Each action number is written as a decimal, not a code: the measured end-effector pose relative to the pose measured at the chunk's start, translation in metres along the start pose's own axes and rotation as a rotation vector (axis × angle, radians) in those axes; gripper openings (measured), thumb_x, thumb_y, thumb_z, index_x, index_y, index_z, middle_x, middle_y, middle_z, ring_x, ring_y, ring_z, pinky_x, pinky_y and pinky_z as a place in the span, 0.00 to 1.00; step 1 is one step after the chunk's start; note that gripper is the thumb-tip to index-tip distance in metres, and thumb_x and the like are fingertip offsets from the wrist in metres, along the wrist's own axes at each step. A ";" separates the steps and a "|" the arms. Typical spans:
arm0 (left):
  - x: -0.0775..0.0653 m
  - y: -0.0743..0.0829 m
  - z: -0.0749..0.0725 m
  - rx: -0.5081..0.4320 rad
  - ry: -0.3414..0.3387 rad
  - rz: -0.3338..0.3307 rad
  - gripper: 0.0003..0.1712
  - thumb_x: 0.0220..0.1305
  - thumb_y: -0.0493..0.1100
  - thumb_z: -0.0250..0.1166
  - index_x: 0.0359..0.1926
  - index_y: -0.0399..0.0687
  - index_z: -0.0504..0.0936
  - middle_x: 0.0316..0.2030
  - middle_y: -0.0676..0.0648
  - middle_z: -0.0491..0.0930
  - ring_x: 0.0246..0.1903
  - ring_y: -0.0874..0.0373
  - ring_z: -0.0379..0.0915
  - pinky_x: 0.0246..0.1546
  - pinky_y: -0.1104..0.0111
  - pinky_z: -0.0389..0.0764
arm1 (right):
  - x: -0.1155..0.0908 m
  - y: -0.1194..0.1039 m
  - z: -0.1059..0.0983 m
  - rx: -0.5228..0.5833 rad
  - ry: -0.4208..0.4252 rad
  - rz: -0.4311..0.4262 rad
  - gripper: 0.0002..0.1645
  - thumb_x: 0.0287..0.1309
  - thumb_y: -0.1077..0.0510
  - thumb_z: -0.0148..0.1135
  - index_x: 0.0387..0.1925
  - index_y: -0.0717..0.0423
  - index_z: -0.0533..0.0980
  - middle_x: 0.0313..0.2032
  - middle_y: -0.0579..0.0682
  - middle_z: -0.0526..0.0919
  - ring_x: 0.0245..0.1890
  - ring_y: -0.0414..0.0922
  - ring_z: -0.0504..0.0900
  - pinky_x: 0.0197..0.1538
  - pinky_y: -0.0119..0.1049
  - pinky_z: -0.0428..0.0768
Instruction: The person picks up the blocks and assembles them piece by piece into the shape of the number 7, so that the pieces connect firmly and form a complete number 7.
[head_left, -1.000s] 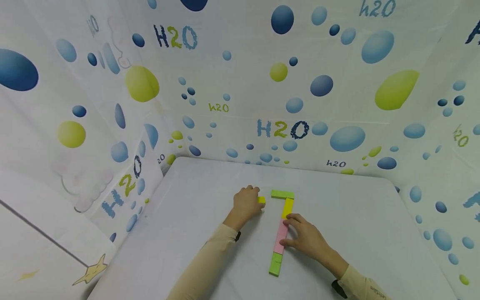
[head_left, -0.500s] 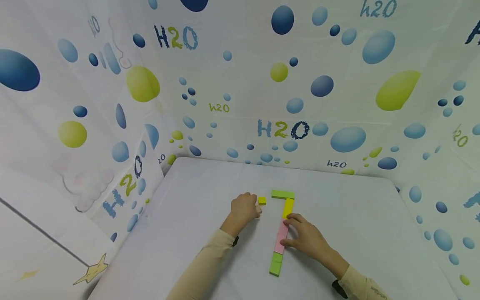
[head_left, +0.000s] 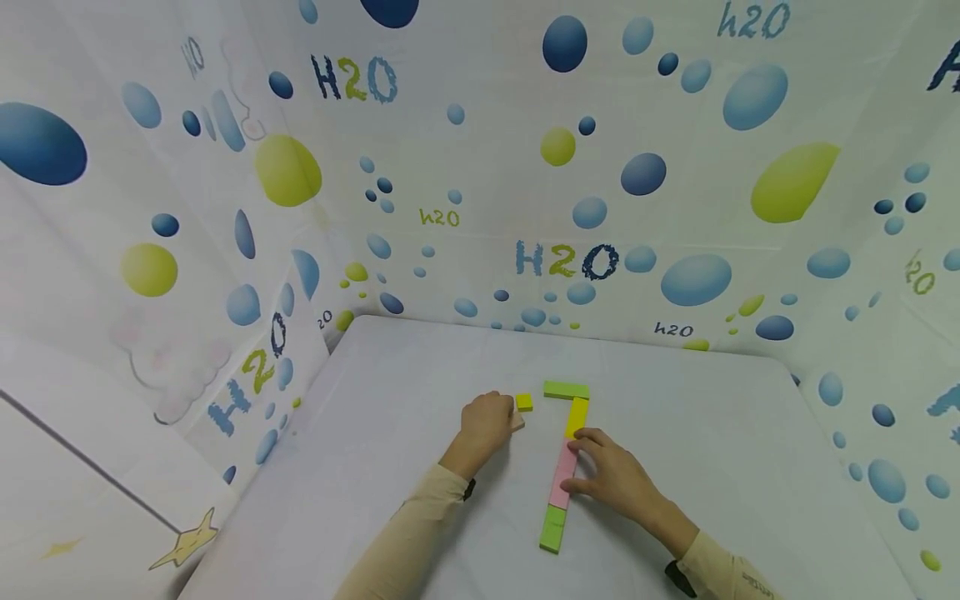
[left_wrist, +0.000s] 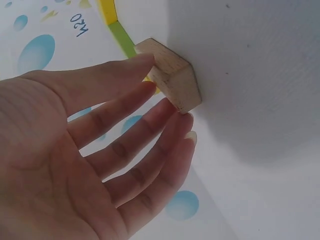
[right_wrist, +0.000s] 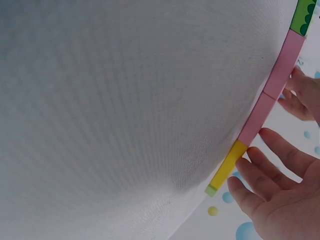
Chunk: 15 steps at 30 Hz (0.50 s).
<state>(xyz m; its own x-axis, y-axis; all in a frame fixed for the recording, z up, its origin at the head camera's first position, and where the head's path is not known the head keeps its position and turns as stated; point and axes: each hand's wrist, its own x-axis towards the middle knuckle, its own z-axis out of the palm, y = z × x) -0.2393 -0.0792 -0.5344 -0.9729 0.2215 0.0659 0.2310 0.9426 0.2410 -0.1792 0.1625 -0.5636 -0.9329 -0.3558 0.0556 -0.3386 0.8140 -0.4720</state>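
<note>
My left hand (head_left: 486, 425) pinches a small plain wooden block (left_wrist: 175, 75), with the thumb on one side and fingers on the other; the head view shows only its edge. Just beyond those fingertips lies a small yellow cube-like block (head_left: 524, 402). To the right runs a line of blocks: a yellow block (head_left: 577, 417), two pink blocks (right_wrist: 282, 65) end to end, and a green block (head_left: 552, 530) nearest me. Across the far end lies another green block (head_left: 566, 390). My right hand (head_left: 618, 475) rests its relaxed fingertips against the line's right side, by the pink and yellow blocks.
A white table (head_left: 720, 433) lies under everything. Behind and beside it hangs a white curtain (head_left: 495, 150) printed with blue and green drops and H2O lettering.
My left hand has drawn slightly back toward me from the small yellow block, which now shows uncovered, and holds the wooden block. The right hand and the line of blocks have stayed in place.
</note>
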 end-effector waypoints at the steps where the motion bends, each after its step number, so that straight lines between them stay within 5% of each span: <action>1: 0.000 0.000 0.001 0.001 0.004 0.001 0.17 0.67 0.53 0.73 0.27 0.49 0.81 0.25 0.51 0.75 0.28 0.57 0.75 0.28 0.61 0.81 | 0.000 0.000 0.000 -0.001 0.000 -0.001 0.43 0.46 0.37 0.83 0.59 0.54 0.83 0.65 0.52 0.77 0.64 0.52 0.78 0.65 0.52 0.78; 15: 0.001 -0.001 0.001 0.033 0.022 0.002 0.10 0.64 0.44 0.75 0.28 0.47 0.85 0.25 0.51 0.78 0.26 0.58 0.75 0.27 0.62 0.81 | 0.000 0.001 0.001 0.002 0.002 0.001 0.42 0.45 0.37 0.84 0.59 0.54 0.83 0.64 0.51 0.77 0.63 0.52 0.79 0.64 0.53 0.79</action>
<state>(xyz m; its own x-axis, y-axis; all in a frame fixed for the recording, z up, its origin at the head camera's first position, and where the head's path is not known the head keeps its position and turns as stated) -0.2402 -0.0795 -0.5357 -0.9720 0.2180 0.0881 0.2320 0.9501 0.2085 -0.1790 0.1628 -0.5652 -0.9336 -0.3537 0.0571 -0.3372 0.8136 -0.4737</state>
